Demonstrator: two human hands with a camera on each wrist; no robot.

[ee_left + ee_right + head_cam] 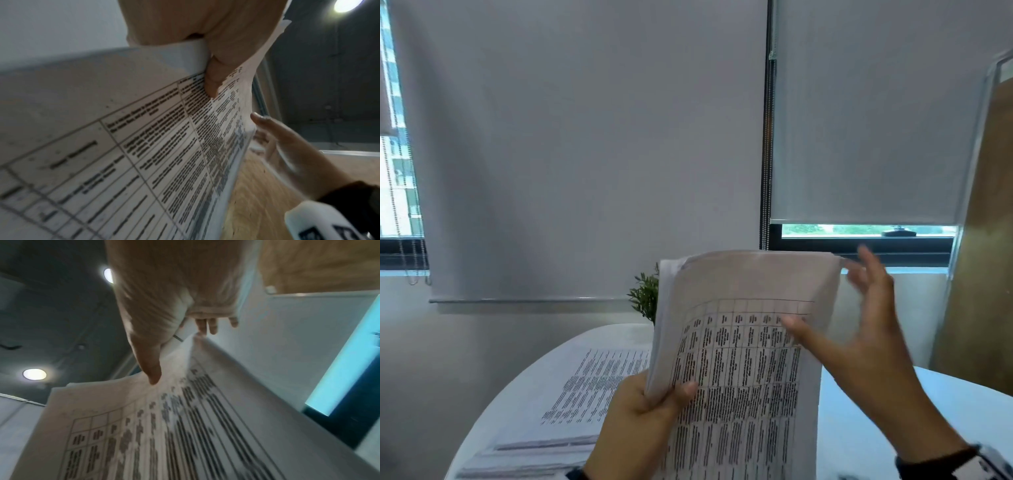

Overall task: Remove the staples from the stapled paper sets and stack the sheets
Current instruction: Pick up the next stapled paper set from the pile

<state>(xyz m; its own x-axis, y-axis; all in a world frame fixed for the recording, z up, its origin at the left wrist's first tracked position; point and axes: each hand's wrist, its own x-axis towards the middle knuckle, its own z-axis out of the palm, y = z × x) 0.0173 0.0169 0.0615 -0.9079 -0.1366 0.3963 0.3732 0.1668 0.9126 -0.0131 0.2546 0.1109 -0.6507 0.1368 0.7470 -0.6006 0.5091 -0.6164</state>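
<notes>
The left hand (643, 407) has its fingers curled round the lower left edge of a paper set (739, 359), thumb over the printed table on the front, holding it upright above the table (876, 411); the right hand (873, 329) is spread, fingers straight and blurred just beyond the set's upper right corner, thumb tip touching the top sheet below that corner, gripping nothing; the sheets there curl away from the thumb. No staple shows plainly in any view, so I cannot tell whether this set is freed. Under and left of the left hand lie more printed papers (585, 383) flat on the table; whether stapled or loose is unclear. Counted: one set held, one spread of papers, sheets too blurred to number. Behind the held set stands one small plant (645, 296).
</notes>
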